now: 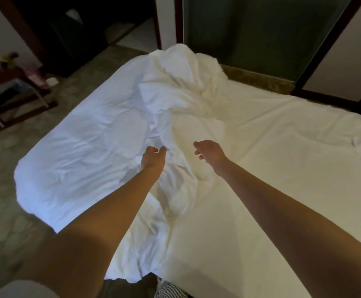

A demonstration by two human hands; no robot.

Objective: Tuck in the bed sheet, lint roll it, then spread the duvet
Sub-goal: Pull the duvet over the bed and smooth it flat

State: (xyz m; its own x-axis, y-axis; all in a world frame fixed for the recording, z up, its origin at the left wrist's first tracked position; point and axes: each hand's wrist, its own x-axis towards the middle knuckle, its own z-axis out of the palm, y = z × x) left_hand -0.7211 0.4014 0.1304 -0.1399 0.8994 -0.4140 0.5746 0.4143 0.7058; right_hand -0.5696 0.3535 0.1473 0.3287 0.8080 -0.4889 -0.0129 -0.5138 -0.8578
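Stands at the near edge of the bed with both bare arms stretched forward over it. Holds the left hand [153, 158] just left of the middle, with thumb and fingers curled toward each other at a raised fold of the duvet [85, 147]; cannot tell whether pinching that fold or only touching it. Holds the right hand [210, 152] a little to the right, apart from the left, above the cloth, with fingers loosely bent and slightly spread, gripping nothing. Finds the white duvet over the left half of the bed, puffy and creased, rounded at the near-left corner, and bunched into a crumpled ridge down the middle, from the near edge up to a tall heap at the far end. Sees the bed sheet [282, 147] bare across the right half, mostly flat, with shallow creases and a rumpled patch at the right edge. Takes in a tiled floor [5, 194] along the left, a dark wooden rack [14, 91] at the far left, and a dark glass panel [250, 35] in a dark frame beyond the far end. Catches a strip of striped cloth [169, 289] at the very near edge.
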